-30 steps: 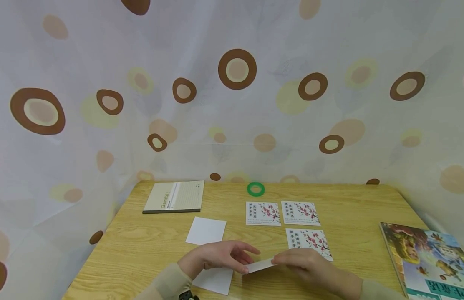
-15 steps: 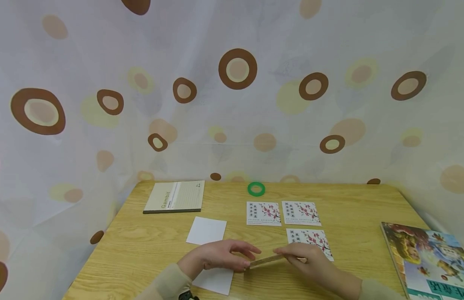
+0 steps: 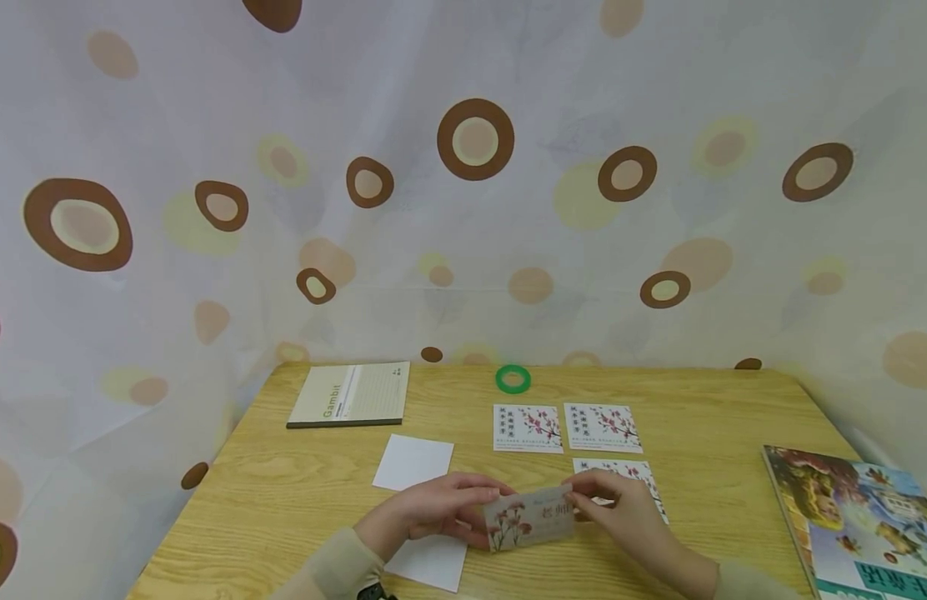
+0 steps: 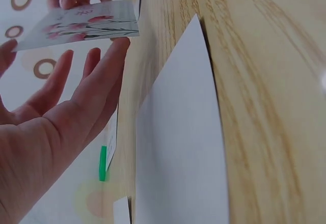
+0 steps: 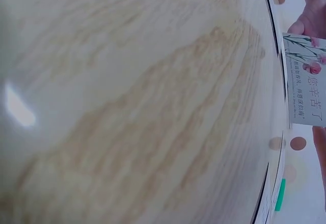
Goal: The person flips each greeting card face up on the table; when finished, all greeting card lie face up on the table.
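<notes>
A greeting card (image 3: 529, 527) with pink flowers and Chinese writing is held tilted above the table, its printed face towards the head camera. My left hand (image 3: 447, 510) holds its left end, the thumb at the upper left corner and the fingers behind. My right hand (image 3: 627, 521) pinches the right end between thumb and fingers. In the left wrist view the card (image 4: 84, 25) rests above the left fingertips. The right wrist view shows its printed face (image 5: 305, 89) at the right edge. Beneath my left forearm lies a blank white card (image 3: 429, 565), partly covered.
Another blank card (image 3: 413, 461) lies farther back. Three blossom-printed cards, one nearest (image 3: 630, 473) and partly behind my right hand, lie to the right. A green tape roll (image 3: 513, 379), a notebook (image 3: 348, 396) and a picture book (image 3: 857, 529) are near the table's edges.
The held card has turned from a plain side, through edge-on, to its flower-printed face. My right hand has risen slightly and changed its grip. The cards on the table stay put.
</notes>
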`<state>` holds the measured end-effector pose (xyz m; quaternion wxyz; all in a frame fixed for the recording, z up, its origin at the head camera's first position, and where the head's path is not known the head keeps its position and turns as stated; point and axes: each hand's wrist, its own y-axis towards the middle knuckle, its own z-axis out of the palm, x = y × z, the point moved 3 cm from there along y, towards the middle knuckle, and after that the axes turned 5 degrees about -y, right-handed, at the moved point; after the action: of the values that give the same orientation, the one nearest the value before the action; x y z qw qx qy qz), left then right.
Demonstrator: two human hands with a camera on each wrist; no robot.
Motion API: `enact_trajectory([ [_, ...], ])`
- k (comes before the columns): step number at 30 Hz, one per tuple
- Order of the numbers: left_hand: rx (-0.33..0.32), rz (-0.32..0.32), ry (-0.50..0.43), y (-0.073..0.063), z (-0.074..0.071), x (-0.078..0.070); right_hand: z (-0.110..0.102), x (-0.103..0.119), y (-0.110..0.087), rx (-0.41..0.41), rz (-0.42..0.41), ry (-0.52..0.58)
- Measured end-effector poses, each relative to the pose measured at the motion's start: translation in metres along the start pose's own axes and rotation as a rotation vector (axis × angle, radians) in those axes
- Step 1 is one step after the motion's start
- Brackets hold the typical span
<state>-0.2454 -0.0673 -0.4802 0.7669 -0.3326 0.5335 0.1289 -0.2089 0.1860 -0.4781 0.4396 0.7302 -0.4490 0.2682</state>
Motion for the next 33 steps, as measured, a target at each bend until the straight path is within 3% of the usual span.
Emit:
enact_trajectory([
  [9, -0.094, 0.046, -0.087, 0.004, -0.003, 0.0, -0.002, -0.002, 0.005, -0.08, 0.186, 0.044],
  [17, -0.206, 0.122, -0.062, 0.006, -0.006, -0.002, -0.006, -0.01, 0.012, -0.076, 0.418, 0.072],
  [22, -0.28, 0.157, -0.071, 0.007, -0.008, -0.005, -0.006, -0.013, 0.018, -0.076, 0.443, 0.058],
  [33, -0.371, 0.225, -0.03, 0.008, -0.01, -0.005, -0.007, -0.02, 0.03, -0.076, 0.492, 0.087],
])
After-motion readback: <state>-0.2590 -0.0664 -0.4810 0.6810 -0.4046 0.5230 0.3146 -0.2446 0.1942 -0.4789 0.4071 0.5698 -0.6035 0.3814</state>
